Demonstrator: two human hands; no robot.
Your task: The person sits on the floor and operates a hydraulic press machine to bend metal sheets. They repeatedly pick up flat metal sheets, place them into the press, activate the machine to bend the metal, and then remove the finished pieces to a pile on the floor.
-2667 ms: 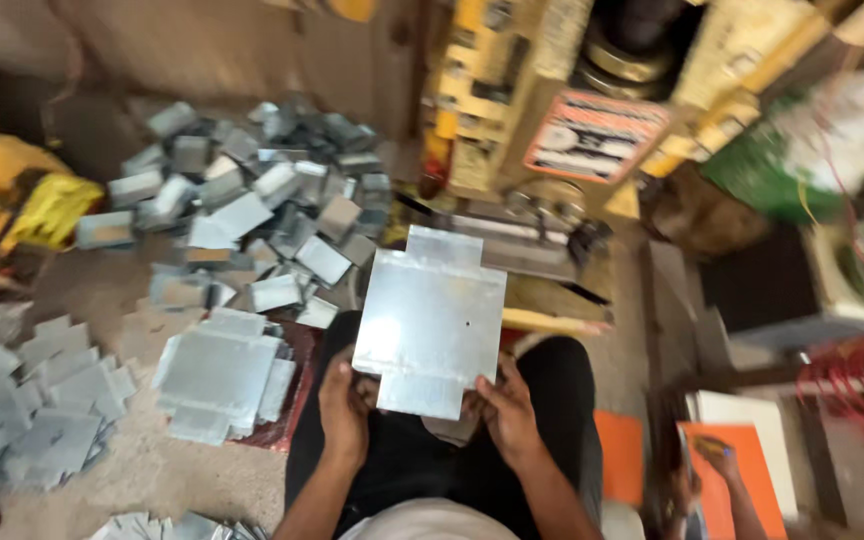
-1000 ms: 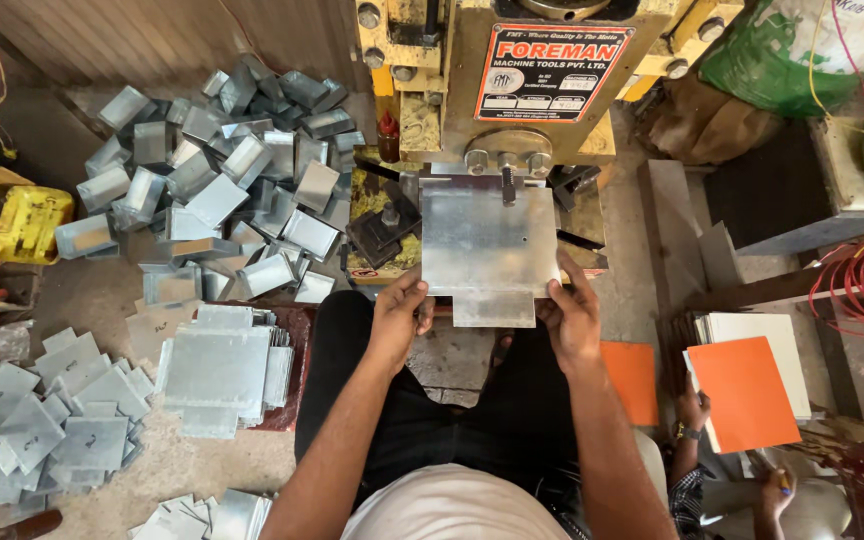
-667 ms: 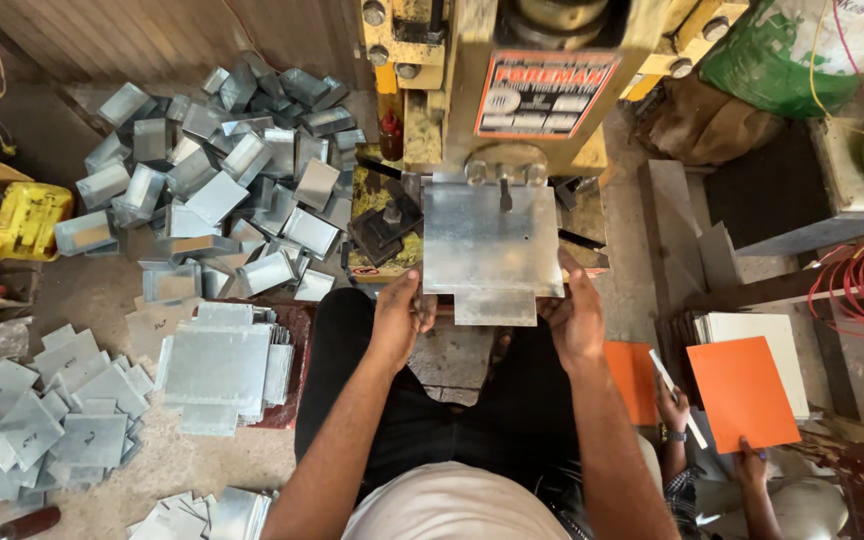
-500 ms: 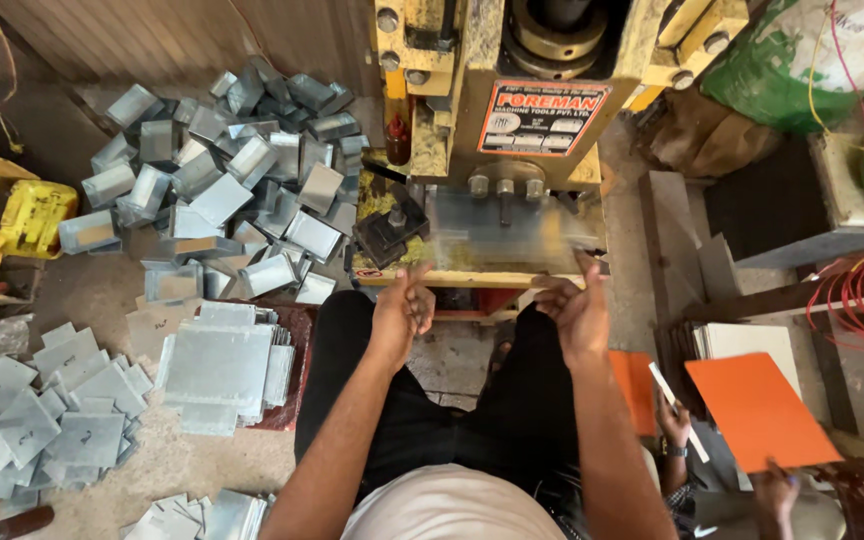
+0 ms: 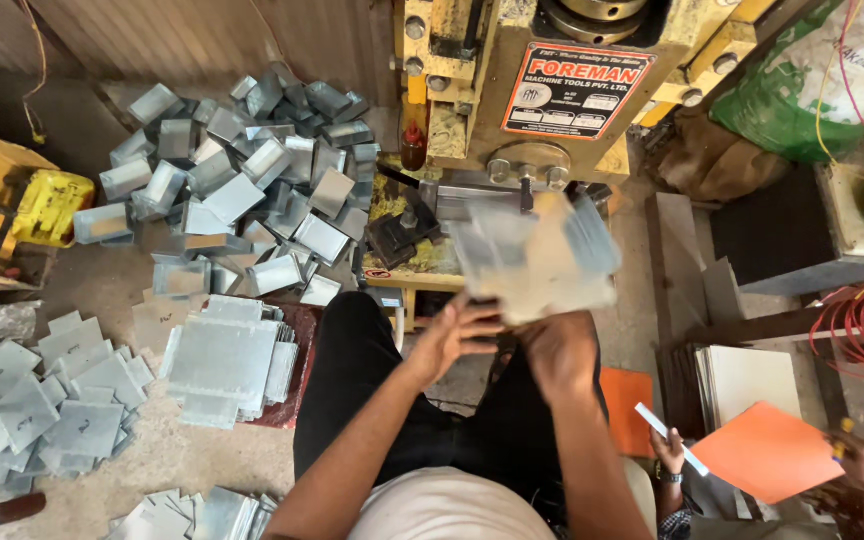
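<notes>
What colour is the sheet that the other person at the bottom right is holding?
Orange sheet, seen in the head view.

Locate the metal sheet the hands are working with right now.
In the head view, the metal sheet, motion-blurred, is just right of centre, held by both the left hand and right hand, directly in front of the yellow press machine.

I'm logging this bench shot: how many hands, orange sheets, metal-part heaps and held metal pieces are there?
Hands: 4, the left hand, the right hand, two of a co-worker.
Orange sheets: 2.
Heaps: 4.
Held metal piece: 1.
Total: 11
</notes>
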